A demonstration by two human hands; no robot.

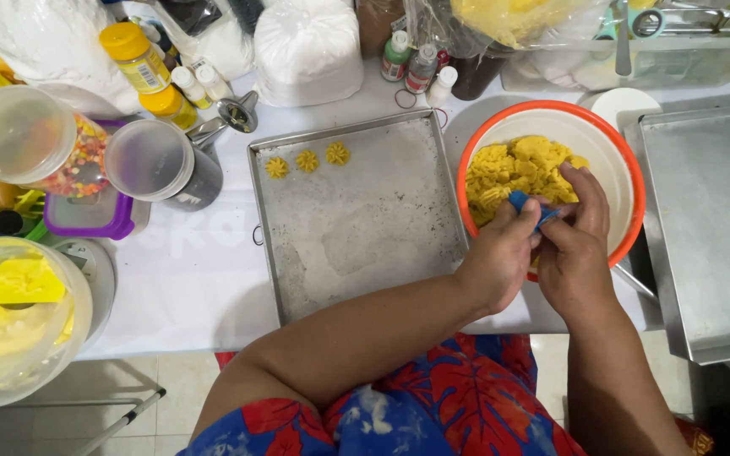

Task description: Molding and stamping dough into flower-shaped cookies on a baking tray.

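Both hands meet over the near edge of the orange bowl (476,143). The left hand (500,257) and the right hand (574,253) pinch a small blue tool (520,202) between their fingers, pressed close together. Most of the blue tool is hidden inside the grip, so its shape is hard to tell. The yellow dough (521,166) sits in the bowl, just past the fingertips and touching them. To the left of the grip lies a flat metal tray (365,245). Three little yellow dough flowers (307,160) sit in a row at its far corner, well apart from the hands. Another metal tray (711,228) on the right is cut off by the edge.
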